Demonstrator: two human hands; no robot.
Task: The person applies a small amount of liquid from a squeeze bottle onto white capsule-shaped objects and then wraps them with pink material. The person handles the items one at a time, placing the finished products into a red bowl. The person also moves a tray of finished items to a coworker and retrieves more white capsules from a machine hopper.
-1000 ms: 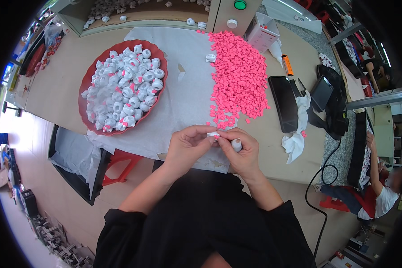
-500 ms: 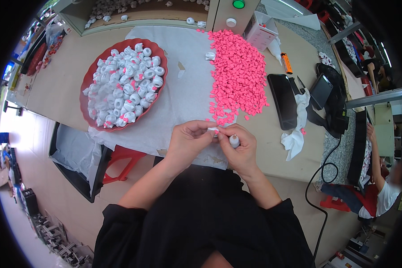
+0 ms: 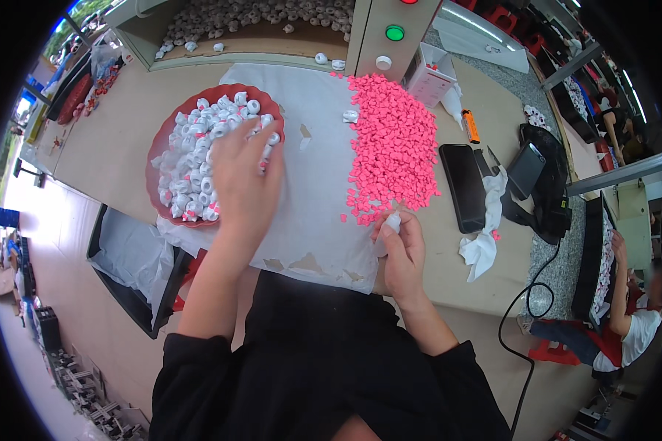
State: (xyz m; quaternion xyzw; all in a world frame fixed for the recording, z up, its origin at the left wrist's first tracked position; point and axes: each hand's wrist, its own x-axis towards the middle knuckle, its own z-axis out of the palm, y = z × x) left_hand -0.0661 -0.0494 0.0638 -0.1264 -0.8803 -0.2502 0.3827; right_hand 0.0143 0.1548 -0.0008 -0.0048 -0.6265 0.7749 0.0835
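Over the right part of a red scalloped bowl (image 3: 152,180) is my left hand (image 3: 243,176), its fingers spread among small white rounded pieces (image 3: 191,158). Some of these pieces carry pink bits. Whether a fingertip touches one piece in particular, I cannot tell. My right hand (image 3: 406,257) is closed around a small white squeeze bottle (image 3: 393,220), its thin tip pointing up and away from me. Just beyond that hand spreads a heap of small pink pieces (image 3: 393,147), lying on white paper (image 3: 309,184).
Behind the bowl stands an open-fronted cabinet (image 3: 272,55) with more white pieces inside. To the right lie a black phone (image 3: 463,187), an orange lighter-like stick (image 3: 471,126), crumpled tissue (image 3: 479,253) and a white box (image 3: 428,73). Another person (image 3: 629,316) sits far right.
My hands have parted. The left moved from the small white piece between them to the bowl; the right kept the bottle. That piece no longer shows between them. The view has shifted slightly.
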